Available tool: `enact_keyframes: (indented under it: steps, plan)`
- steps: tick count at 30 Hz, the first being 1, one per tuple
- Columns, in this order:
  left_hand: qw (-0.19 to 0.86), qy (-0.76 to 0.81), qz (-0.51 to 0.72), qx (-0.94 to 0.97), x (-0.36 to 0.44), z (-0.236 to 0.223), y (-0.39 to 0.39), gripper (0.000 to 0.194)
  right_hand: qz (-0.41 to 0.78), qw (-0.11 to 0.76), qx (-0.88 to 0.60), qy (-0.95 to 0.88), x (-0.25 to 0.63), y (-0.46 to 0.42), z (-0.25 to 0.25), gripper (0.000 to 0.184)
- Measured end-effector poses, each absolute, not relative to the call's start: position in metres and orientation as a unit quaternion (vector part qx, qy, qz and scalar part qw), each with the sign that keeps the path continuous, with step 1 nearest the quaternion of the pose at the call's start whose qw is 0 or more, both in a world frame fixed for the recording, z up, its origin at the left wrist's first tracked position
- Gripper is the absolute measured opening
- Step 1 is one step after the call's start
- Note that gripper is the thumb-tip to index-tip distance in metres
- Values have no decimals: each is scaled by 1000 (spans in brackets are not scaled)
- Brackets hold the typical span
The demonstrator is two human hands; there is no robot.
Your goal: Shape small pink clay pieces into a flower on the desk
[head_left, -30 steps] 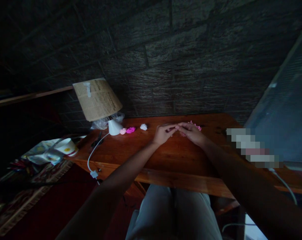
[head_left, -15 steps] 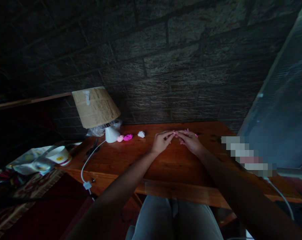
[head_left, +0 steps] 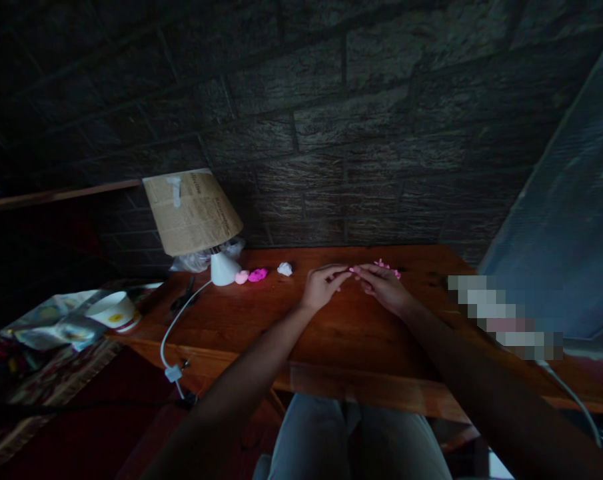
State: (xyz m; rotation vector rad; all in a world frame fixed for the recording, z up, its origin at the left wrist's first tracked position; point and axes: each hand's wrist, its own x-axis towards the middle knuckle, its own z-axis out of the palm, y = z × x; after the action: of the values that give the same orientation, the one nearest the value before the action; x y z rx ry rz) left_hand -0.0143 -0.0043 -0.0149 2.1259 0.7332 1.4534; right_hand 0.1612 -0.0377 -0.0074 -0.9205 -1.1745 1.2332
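Observation:
My left hand (head_left: 322, 287) and my right hand (head_left: 382, 287) meet fingertip to fingertip above the wooden desk. Between their thumbs and forefingers is a tiny piece of pink clay (head_left: 352, 270), pinched from both sides. Just behind my right hand lie several small bright-pink clay bits (head_left: 389, 268), partly covered by its fingers. To the left of my hands sit a white lump (head_left: 284, 269), a bright pink clay lump (head_left: 258, 275) and a pale pink clay lump (head_left: 242, 277), the pink two touching.
A lamp (head_left: 224, 269) with a newsprint-patterned shade stands at the desk's back left, its white cord running over the front edge. Scissors (head_left: 184, 298) lie beside it. A paper cup (head_left: 115, 311) is farther left. A blurred-out object (head_left: 504, 317) rests at right. A brick wall rises behind.
The view has shifted slightly. My fingertips have loosened a little around the pink piece, and the left fingers are lifted slightly apart from the right; more of the pink bits behind my right hand shows.

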Motion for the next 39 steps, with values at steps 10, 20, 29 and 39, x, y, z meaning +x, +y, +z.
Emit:
enact_keyframes:
  steps: [10,20,29,39]
  plan:
    - [198,231,521,797,-10,-12,-10,22,545,536,-392,-512,163,-36,-10,42]
    - [273,262,487,787,-12,-10,-10,32,545,523,-389,-527,164,-37,-11,41]
    - [378,259,460,760,-10,-13,-4,42,562,523,-400,-499,163,-37,-11,38]
    - [396,266,456,751,-12,-16,0,40,559,528,-399,-500,161,-40,-6,31]
